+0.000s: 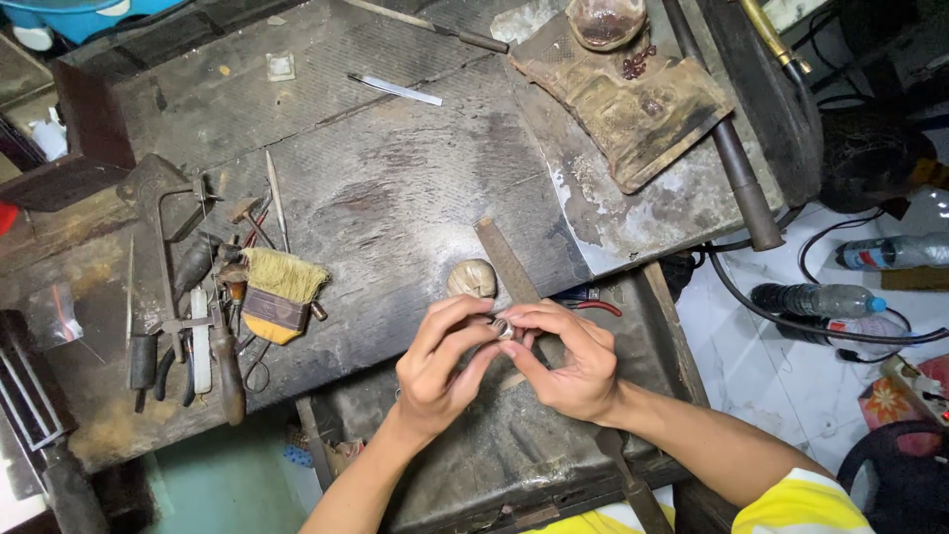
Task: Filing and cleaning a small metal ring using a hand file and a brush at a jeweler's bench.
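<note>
While we look down at the worn dark workbench (395, 188), both hands meet over its front edge.

Left hand (440, 371): fingers curled in, thumb and forefinger pinched on the small silvery metal ring (504, 328).
Right hand (568, 361): fingertips closed on the same ring from the other side; we see both hands sharing the grip.
Ring position: held in the air between the two hands, just in front of the flat rusty metal file (506, 262) and near the round tan wooden knob (472, 278).
Progress: we judge the ring is mid-work, being turned or checked; its surface is too small to tell, possibly unfinished. File lies untouched, so any filing is left.
Left of bench: yellow-bristled hand brush (282, 292), dark-handled pliers and small tools (188, 336), all lying idle.
Back of bench: stained brown cloth pad (633, 109), thin white stick (395, 89).
Floor at right: clear plastic water bottles (820, 299), black cables (791, 316).
</note>
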